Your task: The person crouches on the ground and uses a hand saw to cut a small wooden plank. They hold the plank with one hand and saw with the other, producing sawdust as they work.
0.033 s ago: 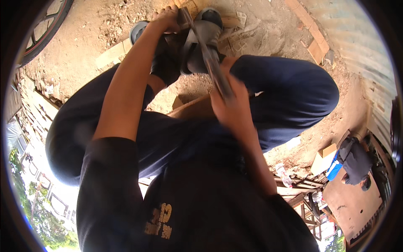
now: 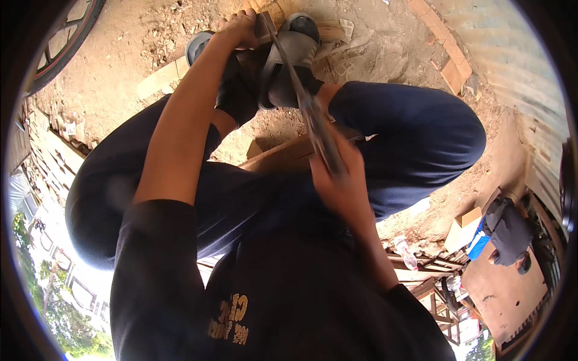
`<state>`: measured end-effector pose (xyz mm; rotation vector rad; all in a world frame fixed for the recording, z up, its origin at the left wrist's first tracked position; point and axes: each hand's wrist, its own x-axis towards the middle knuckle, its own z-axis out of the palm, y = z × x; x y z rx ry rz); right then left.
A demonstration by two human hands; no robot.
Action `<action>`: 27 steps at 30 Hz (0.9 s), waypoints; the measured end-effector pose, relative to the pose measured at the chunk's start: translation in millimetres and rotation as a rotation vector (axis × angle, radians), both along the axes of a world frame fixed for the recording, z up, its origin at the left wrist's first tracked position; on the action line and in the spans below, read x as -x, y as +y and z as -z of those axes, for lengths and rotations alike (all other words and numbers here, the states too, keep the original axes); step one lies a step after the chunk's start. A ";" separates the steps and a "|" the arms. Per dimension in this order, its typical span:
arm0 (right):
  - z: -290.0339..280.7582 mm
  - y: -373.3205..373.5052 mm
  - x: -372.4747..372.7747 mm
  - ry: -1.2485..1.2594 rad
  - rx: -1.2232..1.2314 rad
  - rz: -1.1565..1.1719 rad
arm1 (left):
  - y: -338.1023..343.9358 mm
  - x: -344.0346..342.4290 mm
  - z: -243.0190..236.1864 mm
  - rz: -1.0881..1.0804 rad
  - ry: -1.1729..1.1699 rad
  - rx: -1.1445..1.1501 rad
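One long, blurred tool (image 2: 304,96), probably a saw, is reaching the right edge of a wooden block (image 2: 263,33) from the right hand (image 2: 341,175) gripping it, while the left hand (image 2: 241,29) is holding that block between the sandals (image 2: 298,47), as if to steady it.

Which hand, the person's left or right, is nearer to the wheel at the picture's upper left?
Left. The left hand is right of the wheel; the right hand, gripping a long tool, is farther right and lower in view.

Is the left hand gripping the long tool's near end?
No: the right hand grips the long tool there; the left hand is by its far end.
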<state>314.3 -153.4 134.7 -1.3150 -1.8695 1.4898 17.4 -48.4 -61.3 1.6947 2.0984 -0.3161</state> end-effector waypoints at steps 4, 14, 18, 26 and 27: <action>-32.3 -8.0 -8.1 -0.084 0.103 -0.031 | -1.7 6.6 26.4 -0.005 0.010 0.036; -36.1 -33.7 -32.3 0.034 0.090 0.051 | 9.8 -8.1 -10.9 -0.072 0.046 0.093; 24.8 27.2 14.0 -0.038 0.179 -0.057 | 16.9 -9.0 6.7 -0.131 -0.039 0.099; -15.2 -30.3 -18.1 0.024 0.112 0.047 | 22.1 26.6 26.3 -0.118 -0.179 0.138; 0.2 -8.4 -4.8 0.055 0.090 0.013 | 28.3 31.7 38.6 -0.163 -0.232 0.169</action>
